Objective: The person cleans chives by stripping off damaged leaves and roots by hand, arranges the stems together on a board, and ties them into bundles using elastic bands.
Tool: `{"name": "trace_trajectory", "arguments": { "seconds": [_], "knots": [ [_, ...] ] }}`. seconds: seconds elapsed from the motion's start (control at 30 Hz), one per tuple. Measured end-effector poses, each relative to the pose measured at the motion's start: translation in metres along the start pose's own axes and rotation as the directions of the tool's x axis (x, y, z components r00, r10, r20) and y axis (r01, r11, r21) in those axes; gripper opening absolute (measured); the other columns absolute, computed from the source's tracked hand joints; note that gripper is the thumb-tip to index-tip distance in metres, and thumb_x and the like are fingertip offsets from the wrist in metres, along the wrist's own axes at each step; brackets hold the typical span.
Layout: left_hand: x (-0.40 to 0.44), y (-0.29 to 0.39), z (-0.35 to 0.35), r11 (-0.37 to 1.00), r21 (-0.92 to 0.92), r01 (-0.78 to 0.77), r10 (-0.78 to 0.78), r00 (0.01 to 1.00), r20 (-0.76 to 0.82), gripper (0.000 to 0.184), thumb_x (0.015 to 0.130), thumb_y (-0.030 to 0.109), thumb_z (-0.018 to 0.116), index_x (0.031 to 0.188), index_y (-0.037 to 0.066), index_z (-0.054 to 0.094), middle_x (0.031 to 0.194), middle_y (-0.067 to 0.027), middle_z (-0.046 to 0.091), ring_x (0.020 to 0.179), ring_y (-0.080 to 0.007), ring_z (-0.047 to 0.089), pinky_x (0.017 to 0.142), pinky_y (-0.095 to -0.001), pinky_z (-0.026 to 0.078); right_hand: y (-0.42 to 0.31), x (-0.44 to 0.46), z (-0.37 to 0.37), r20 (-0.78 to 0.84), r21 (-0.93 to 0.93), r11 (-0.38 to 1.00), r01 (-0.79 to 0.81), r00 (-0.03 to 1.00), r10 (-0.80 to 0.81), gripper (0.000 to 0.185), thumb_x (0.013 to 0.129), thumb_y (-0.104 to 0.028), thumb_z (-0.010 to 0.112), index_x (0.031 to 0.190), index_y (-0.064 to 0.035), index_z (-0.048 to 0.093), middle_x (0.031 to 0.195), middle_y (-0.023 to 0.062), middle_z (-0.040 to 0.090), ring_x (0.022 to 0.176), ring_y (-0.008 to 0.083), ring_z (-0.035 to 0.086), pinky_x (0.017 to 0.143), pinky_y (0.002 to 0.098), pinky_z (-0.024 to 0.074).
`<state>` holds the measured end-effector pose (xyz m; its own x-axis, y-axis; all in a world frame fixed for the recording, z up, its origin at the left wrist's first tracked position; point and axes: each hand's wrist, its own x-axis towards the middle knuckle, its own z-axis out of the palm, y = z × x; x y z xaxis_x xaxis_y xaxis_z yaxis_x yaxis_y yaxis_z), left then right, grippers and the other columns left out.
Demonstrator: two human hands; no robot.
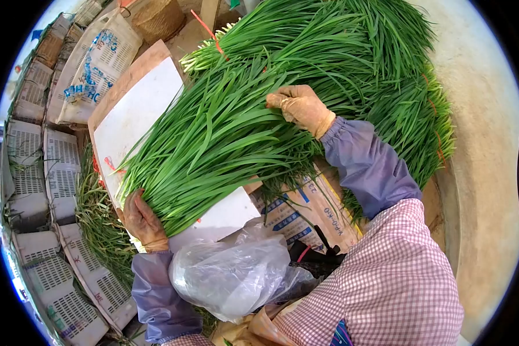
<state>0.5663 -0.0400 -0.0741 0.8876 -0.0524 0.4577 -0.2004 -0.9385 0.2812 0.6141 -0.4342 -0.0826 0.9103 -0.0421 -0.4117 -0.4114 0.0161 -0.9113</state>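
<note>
A loose pile of long green garlic chives (213,127) lies across a white board (134,109), pale stem ends toward the lower left. My left hand (144,222), in a thin tan glove, rests against those stem ends with its fingers fairly straight and close together. Above the leafy part, my right hand (301,108) is closed in a pinch, also gloved. Whatever its fingertips hold is too small to make out. Behind it, tied chive bundles (328,40) with red bands are stacked, and more bundles (412,124) lie at the right.
White plastic crates (60,173) line the left side, with loose trimmed leaves (101,225) beside them. A clear plastic bag (236,274) covers my lap area, near a printed sack (305,207). A white sack with blue writing (98,69) and a woven basket (158,20) stand at upper left.
</note>
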Motion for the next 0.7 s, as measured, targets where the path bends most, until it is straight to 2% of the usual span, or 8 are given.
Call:
{"name": "trace_trajectory", "arguments": {
  "seconds": [0.07,0.1,0.13,0.2,0.3,0.4,0.57,0.7],
  "knots": [
    [0.000,0.001,-0.001,1.000,-0.012,0.004,-0.004,1.000,-0.010,0.035,0.096,0.029,0.038,0.095,0.007,0.065,0.098,-0.0072,0.065,0.096,-0.0253,0.059,0.100,-0.0440,0.027,0.010,0.011,0.006,-0.005,-0.172,0.946,0.275,0.960,-0.280,0.029,0.085,-0.030,0.063,0.084,-0.0011,0.066,0.062,0.0042,0.058,0.049,0.0118,0.049,0.046,0.0264,0.0402],
    [0.001,0.001,-0.001,1.000,-0.011,0.005,-0.005,1.000,-0.011,0.035,0.096,0.029,0.038,0.095,0.007,0.065,0.098,-0.0072,0.065,0.096,-0.0253,0.059,0.100,-0.0440,0.027,0.015,0.014,0.008,-0.013,-0.263,0.909,0.322,0.941,-0.337,0.027,0.082,-0.027,0.065,0.083,0.0009,0.065,0.066,0.0055,0.061,0.061,0.0146,0.056,0.057,0.0287,0.0451],
    [0.001,0.001,-0.001,1.000,-0.001,0.020,-0.020,1.000,0.004,0.035,0.096,0.029,0.038,0.094,0.006,0.065,0.097,-0.0071,0.065,0.096,-0.0253,0.059,0.100,-0.0440,0.027,0.017,0.013,0.010,-0.012,-0.263,0.909,0.323,0.941,-0.338,0.027,0.082,-0.027,0.065,0.083,0.0009,0.065,0.066,0.0055,0.061,0.061,0.0146,0.056,0.057,0.0287,0.0451],
    [0.001,0.002,-0.002,0.999,0.007,0.037,-0.037,0.999,0.019,0.036,0.096,0.029,0.038,0.093,0.006,0.065,0.097,-0.0071,0.065,0.096,-0.0253,0.059,0.101,-0.0441,0.026,0.023,0.011,0.014,-0.094,-0.552,0.723,0.414,0.831,-0.548,0.022,0.080,-0.020,0.066,0.083,0.0017,0.065,0.065,0.0067,0.060,0.064,0.0160,0.057,0.060,0.0295,0.0458],
    [0.003,0.005,-0.004,1.000,0.016,-0.004,0.003,1.000,0.031,0.038,0.097,0.028,0.035,0.096,0.002,0.063,0.095,-0.0131,0.064,0.092,-0.0303,0.057,0.091,-0.0388,0.034,0.031,0.003,0.010,-0.360,-0.135,0.946,0.294,0.875,-0.323,0.017,0.083,-0.017,0.062,0.078,-0.0006,0.064,0.062,0.0027,0.055,0.051,0.0106,0.047,0.046,0.0262,0.0374],
    [0.002,0.004,-0.004,1.000,0.031,-0.002,0.001,0.999,0.040,0.038,0.097,0.029,0.035,0.097,0.003,0.063,0.096,-0.0124,0.064,0.093,-0.0300,0.057,0.092,-0.0398,0.033,0.045,-0.013,-0.016,-0.569,0.379,0.893,0.241,0.822,0.019,0.019,0.089,-0.020,0.058,0.082,-0.0019,0.061,0.056,-0.0008,0.047,0.037,0.0073,0.035,0.032,0.0248,0.0263],
    [0.000,0.001,-0.001,0.999,0.034,0.008,-0.009,1.000,0.008,0.033,0.095,0.026,0.038,0.094,0.006,0.065,0.097,-0.0080,0.064,0.095,-0.0256,0.058,0.099,-0.0444,0.027,0.046,-0.019,-0.056,-0.580,0.395,0.845,0.359,0.811,-0.073,0.017,0.093,-0.014,0.050,0.093,0.0006,0.059,0.060,0.0012,0.048,0.042,0.0098,0.038,0.037,0.0277,0.0347],
    [0.000,0.001,-0.002,0.999,0.032,-0.003,0.003,1.000,0.007,0.031,0.095,0.024,0.039,0.094,0.006,0.064,0.097,-0.0080,0.064,0.096,-0.0258,0.058,0.098,-0.0446,0.028,0.020,-0.006,-0.058,-0.383,0.443,0.823,0.356,0.905,-0.186,0.015,0.093,-0.012,0.051,0.090,-0.0014,0.061,0.063,0.0039,0.053,0.045,0.0110,0.043,0.039,0.0287,0.0390]
  ]
}}
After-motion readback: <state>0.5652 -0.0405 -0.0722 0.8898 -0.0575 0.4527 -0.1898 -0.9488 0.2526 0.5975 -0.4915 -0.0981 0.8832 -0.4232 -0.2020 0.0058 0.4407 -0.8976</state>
